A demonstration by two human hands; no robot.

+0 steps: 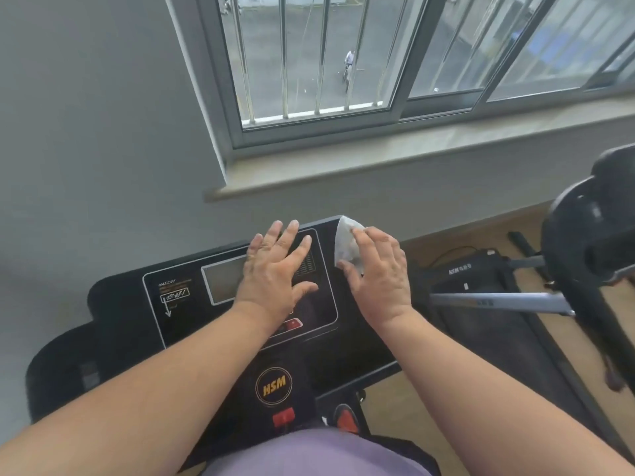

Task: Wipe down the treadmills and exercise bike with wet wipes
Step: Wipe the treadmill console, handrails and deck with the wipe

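Note:
A black treadmill console (pixel 130 304) with a grey display and an HSM logo fills the middle of the head view. My left hand (pixel 275 269) lies flat with straight fingers on the console's display panel. My right hand (pixel 378 273) presses a white wet wipe (pixel 345 242) with flat fingers against the console's far right corner. Only part of the wipe shows beyond my fingertips.
A second treadmill (pixel 481 280) with a grey handrail (pixel 498 300) stands on the floor to the right. A black exercise machine (pixel 591 235) is at the right edge. A windowsill (pixel 378 163) and barred window lie ahead, a grey wall on the left.

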